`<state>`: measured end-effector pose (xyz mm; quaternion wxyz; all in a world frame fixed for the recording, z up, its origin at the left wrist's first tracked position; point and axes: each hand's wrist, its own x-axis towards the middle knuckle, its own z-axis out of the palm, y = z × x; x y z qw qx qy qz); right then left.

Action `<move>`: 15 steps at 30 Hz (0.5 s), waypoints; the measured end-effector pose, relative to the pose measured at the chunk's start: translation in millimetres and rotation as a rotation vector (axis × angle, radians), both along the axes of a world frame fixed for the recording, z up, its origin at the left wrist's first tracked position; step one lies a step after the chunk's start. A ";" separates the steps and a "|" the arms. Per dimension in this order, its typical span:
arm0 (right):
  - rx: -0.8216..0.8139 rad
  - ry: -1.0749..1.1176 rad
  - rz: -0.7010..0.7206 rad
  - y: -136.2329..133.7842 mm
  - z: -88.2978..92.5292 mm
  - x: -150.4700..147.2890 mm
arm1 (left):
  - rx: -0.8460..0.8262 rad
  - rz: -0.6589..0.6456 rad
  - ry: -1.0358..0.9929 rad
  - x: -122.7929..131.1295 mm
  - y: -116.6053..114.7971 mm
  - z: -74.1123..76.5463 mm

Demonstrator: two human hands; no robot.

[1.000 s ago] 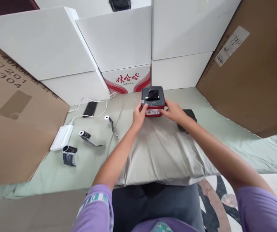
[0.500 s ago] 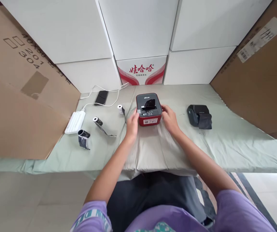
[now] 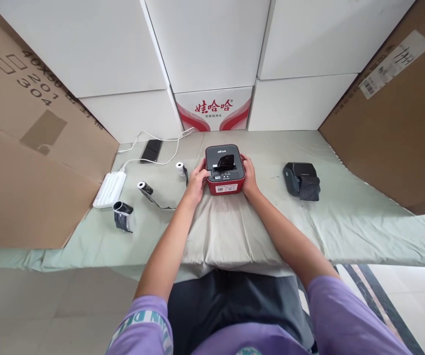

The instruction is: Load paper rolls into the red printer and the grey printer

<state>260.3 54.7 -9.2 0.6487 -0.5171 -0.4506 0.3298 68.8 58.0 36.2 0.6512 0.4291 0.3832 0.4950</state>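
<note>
A red and black receipt printer (image 3: 225,189) stands upright on the green cloth, with a piece of black paper (image 3: 225,162) sticking out of its top slot. My left hand (image 3: 197,182) grips the printer's left side, its thumb on the top front corner. Against the right side presses my right hand (image 3: 248,175), its fingers curled around the back edge and partly hidden. To the left of the left hand lies a small paper roll (image 3: 180,168) with a dark strip trailing off it.
More paper rolls, one (image 3: 145,188) unrolled and one (image 3: 123,216) thicker, lie left. Behind them are a white power bank (image 3: 109,190), a cable and a black phone (image 3: 151,151). A small black printer (image 3: 301,180) sits right. Cardboard (image 3: 30,162) flanks the table; white boxes (image 3: 212,44) line the back.
My right hand has closed in along the printer's right side, and the left hand holds further round its left side. The whole view has shifted slightly.
</note>
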 end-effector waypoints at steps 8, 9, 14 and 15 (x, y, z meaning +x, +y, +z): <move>-0.051 -0.118 -0.010 -2.3 6.1 -0.8 | 0.045 0.060 0.063 6.7 3.4 -3.9; -0.048 -0.111 -0.010 -2.5 5.9 -0.6 | 0.047 0.073 0.070 7.6 4.0 -5.4; -0.056 -0.168 0.012 -2.5 5.7 1.4 | 0.103 0.116 0.079 10.4 7.4 -13.8; -0.044 -0.177 0.017 -2.6 6.1 1.7 | 0.124 0.117 0.080 11.0 7.5 -15.3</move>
